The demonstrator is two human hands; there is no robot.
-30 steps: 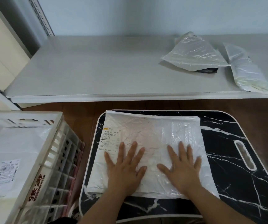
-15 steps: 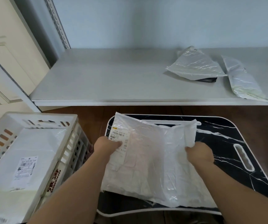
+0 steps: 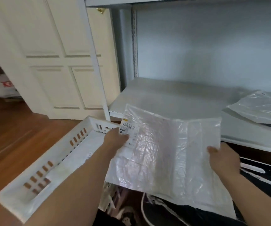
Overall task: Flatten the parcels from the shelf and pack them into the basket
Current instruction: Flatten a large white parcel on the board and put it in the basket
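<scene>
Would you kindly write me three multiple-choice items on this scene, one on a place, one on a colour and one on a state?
1. Where is the basket?
A. on the shelf
B. on the floor left of the held parcel
C. on the black board

2. What colour is the basket?
A. white
B. blue
C. red

3. How is the held parcel supported?
A. lying flat on the board
B. pinned under one palm
C. lifted by both hands

Answers: 1 B, it sits low by the left hand. 2 A, its slotted walls are white. 3 C, left hand and right hand each grip a side edge, clear of the black board.
</scene>
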